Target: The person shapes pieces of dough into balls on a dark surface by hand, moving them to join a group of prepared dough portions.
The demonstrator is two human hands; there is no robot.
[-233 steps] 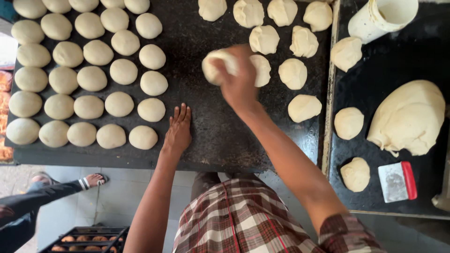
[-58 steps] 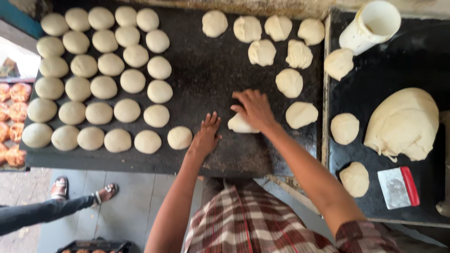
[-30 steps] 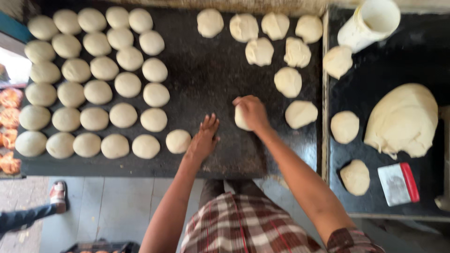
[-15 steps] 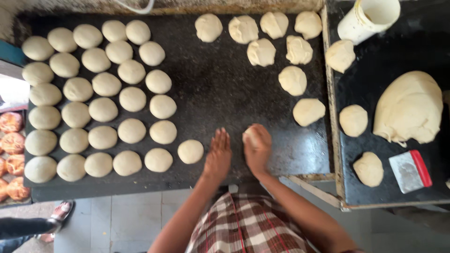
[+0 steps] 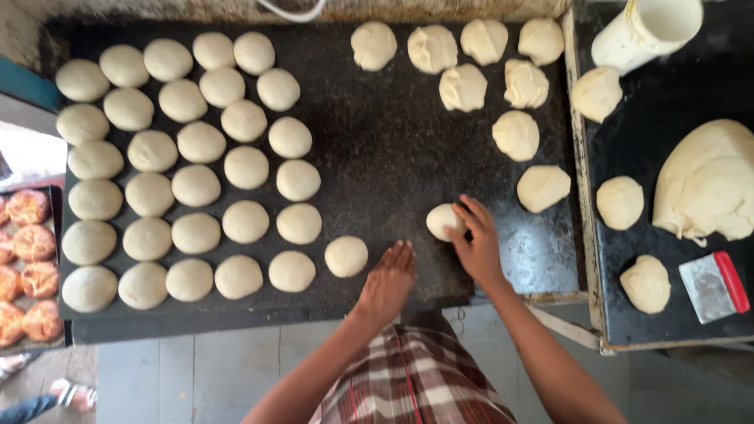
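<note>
My right hand point(image 5: 476, 239) cups a round dough ball point(image 5: 441, 221) against the black worktop point(image 5: 393, 149), fingers curled around its right side. Flat on the worktop near the front edge rests my left hand point(image 5: 388, 281), fingers together, just right of a smooth dough ball point(image 5: 345, 256). Several smooth rolled balls point(image 5: 196, 184) sit in rows on the left half. Several rough, unshaped dough pieces point(image 5: 514, 135) lie at the upper right of the worktop.
On a second black table point(image 5: 667, 102) to the right are a large dough mass point(image 5: 707, 184), rough pieces point(image 5: 620, 202), a tipped white container point(image 5: 644, 31) and a red-handled scraper point(image 5: 711, 285). A tray of browned buns point(image 5: 27, 259) sits at far left. Another person's foot point(image 5: 67, 390) shows below.
My right hand has drawn the dough ball toward the front edge and kept rolling it. My left hand stayed flat on the worktop. The view shifted, showing more of the left rows.
</note>
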